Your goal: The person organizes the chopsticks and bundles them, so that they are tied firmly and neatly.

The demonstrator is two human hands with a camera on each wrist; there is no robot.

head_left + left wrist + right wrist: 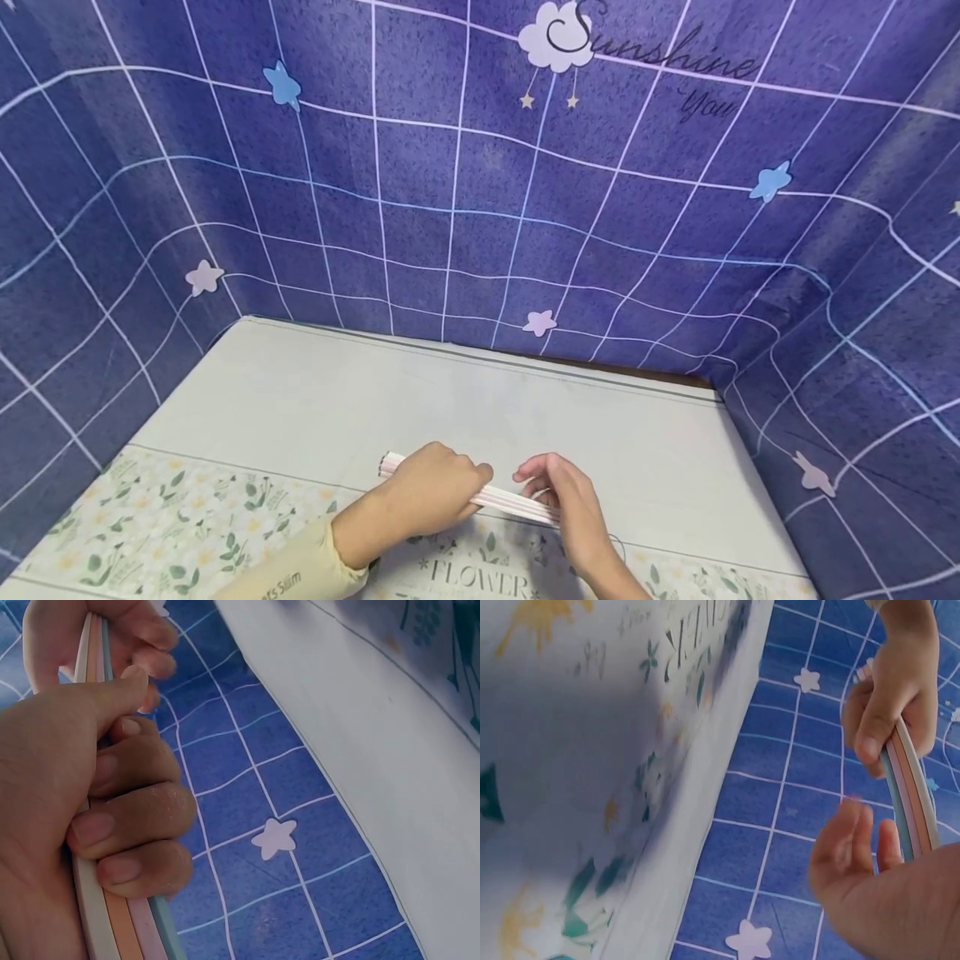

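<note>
A bundle of long, thin, flat strips in white, orange, pink and teal lies level across the front of the table. My left hand grips it around the middle, with the thumb along the top and the fingers curled round it in the left wrist view. One end of the strips sticks out past that hand on the left. Around the other end, my right hand has its fingers loosely bent and apart. The right wrist view shows gaps between these fingers and the strips; whether the palm touches them is hidden.
A white cloth with a flower-print band covers the table. Blue grid-patterned curtains with stars hang behind it and at both sides. A thin loop shows beside my right wrist.
</note>
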